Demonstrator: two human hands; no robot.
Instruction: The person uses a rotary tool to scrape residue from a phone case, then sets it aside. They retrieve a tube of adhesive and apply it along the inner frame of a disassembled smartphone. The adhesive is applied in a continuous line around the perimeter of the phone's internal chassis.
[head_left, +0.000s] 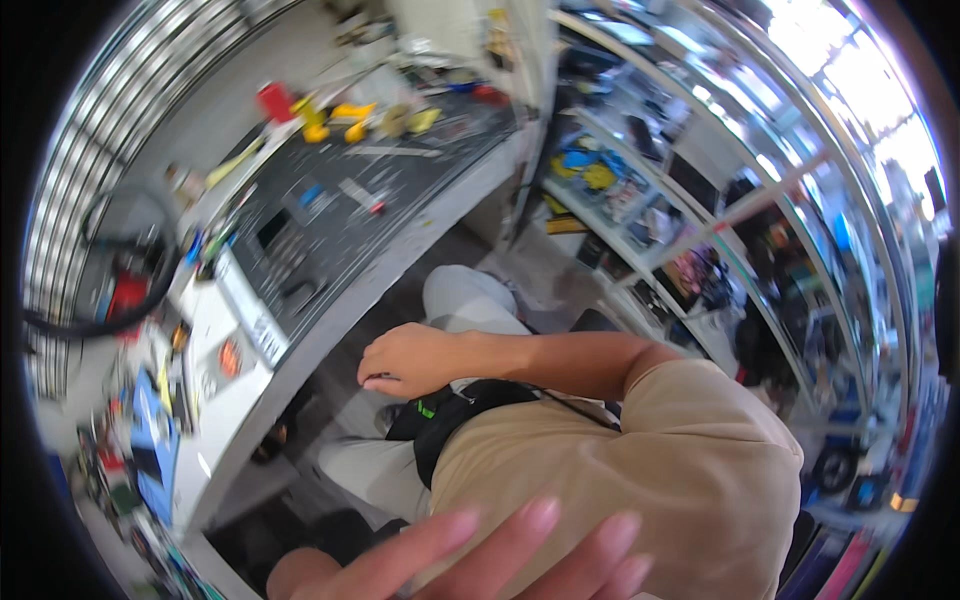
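Note:
My right hand (405,362) hangs in front of my waist, its fingers curled. A small dark bit shows by the thumb, too little to name. Close to the camera at the lower edge, my left hand (480,560) has its fingers stretched out and spread, with nothing seen in them. Beneath my right forearm is a black waist bag (480,408) with green marks, worn over a tan shirt (600,470). Neither hand touches the workbench (330,240); its dark mat carries a dark phone-like slab (272,228) and small tools, blurred.
On the bench's back stand a red can (275,102) and yellow tool-like things (350,118). A white side table (215,420) holds a blue case (155,445) and clutter. Glass shelves (690,215) full of goods rise at the right. A black ring-shaped frame (165,265) juts at left.

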